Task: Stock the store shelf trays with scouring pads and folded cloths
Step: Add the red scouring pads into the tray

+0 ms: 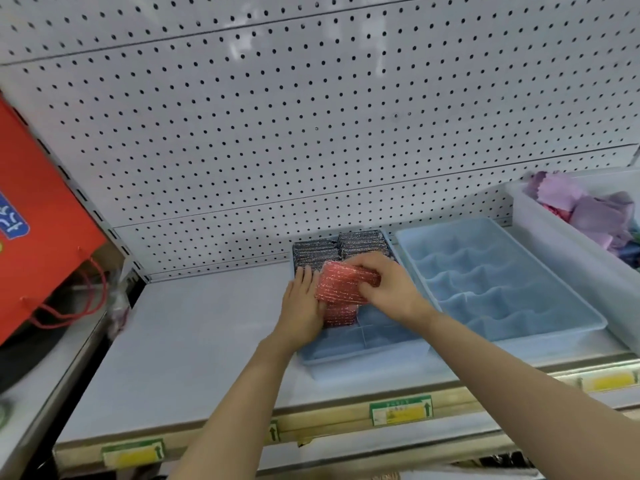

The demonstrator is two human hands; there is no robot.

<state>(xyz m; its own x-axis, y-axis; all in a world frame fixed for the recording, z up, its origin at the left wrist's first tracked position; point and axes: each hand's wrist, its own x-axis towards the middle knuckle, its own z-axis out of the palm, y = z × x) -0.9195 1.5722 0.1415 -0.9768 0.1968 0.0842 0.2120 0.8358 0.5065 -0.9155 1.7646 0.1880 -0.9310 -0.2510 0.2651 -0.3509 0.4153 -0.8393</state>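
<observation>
My right hand [388, 289] curls over a stack of glittery red mesh scouring pads [343, 284], fingers hooked on its far edge and thumb tucked under the near side. My left hand [301, 306] lies flat, fingers straight, pressed against the stack's left edge. The pads are thin rectangles with a coarse, sparkly weave, and I hold them just above the middle of the pale blue plastic divider tray [349, 344]; a few more red ones stand in the compartment right below.

At the back of that tray, two compartments are packed with dark silver-grey metallic scouring pads [341, 249], standing on edge in tight rows. The front compartments show only smooth blue plastic walls.

Just to the right sits a second pale blue tray with wavy partitions [498, 282], its cells bare. Beyond it, a translucent white plastic bin [554, 237] holds crumpled lilac and pink cloths with pinked edges [588, 209].

Everything rests on a smooth grey metal shelf [190, 341] backed by white perforated pegboard [277, 116]. A red paper bag with cord handles [38, 209] hangs at the left.
</observation>
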